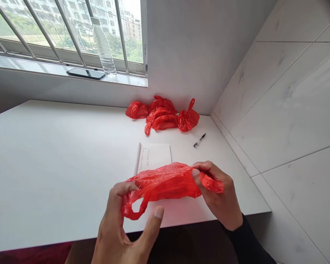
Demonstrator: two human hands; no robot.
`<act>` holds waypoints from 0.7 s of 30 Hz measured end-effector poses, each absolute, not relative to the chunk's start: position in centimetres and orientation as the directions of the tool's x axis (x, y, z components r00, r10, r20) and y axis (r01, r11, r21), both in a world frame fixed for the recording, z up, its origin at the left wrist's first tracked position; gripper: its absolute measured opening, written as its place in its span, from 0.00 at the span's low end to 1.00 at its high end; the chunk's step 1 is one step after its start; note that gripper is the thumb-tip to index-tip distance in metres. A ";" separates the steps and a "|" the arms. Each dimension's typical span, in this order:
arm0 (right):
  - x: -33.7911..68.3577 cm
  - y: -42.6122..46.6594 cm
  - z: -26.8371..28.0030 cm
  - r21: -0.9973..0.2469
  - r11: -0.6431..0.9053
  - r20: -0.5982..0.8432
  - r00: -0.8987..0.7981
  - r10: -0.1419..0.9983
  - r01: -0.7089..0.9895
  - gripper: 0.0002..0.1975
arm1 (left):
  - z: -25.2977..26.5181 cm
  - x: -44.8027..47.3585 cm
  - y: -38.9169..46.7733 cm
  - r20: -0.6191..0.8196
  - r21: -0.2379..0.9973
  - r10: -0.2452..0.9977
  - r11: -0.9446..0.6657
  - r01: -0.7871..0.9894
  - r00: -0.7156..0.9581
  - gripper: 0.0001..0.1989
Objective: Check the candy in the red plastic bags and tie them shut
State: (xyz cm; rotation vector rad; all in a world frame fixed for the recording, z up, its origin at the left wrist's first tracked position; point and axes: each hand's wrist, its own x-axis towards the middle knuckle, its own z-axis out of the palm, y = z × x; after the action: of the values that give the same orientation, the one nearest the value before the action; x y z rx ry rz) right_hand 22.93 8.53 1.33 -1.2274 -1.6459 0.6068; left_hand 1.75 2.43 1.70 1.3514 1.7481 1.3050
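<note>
A red plastic bag (167, 183) with a handle loop at its left end is held level above the front edge of the white table (57, 165). My right hand (217, 194) pinches its right end between thumb and fingers, and a twisted red end sticks out past the thumb. At the left end, my left hand (123, 223) touches the bag with its index finger. The left thumb is spread away below the handle loop, and its other fingers are mostly hidden. Partly covered by the bag, an open notebook (156, 156) with handwritten marks lies behind it.
Several knotted red bags (162, 117) sit against the back wall. A black-and-clear pen (200, 140) lies right of the notebook. On the windowsill are a phone (85, 73) and a clear water bottle (104, 51). A tiled wall (286, 110) bounds the right side.
</note>
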 end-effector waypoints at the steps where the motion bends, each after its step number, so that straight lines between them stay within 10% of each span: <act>1: 22.9 8.5 1.3 -0.817 0.371 0.398 -0.034 0.917 0.441 0.04 | 1.5 1.4 2.7 0.125 0.929 0.924 0.019 0.370 -0.361 0.19; 12: 22.9 8.3 1.1 -0.833 0.329 0.374 0.013 0.927 0.445 0.04 | 1.4 -0.2 2.2 -0.173 0.951 0.932 0.242 0.191 -0.318 0.20; 21: 23.3 6.9 2.1 -0.829 0.299 0.362 0.045 0.931 0.472 0.18 | 1.6 -0.8 2.9 -0.029 0.995 0.990 0.043 0.092 -0.141 0.16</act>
State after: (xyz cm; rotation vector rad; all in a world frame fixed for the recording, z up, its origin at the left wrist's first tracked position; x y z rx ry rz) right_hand 23.32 6.91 2.14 -1.3207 -1.5815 0.5846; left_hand -0.80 2.93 1.56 1.1822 1.3999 1.2382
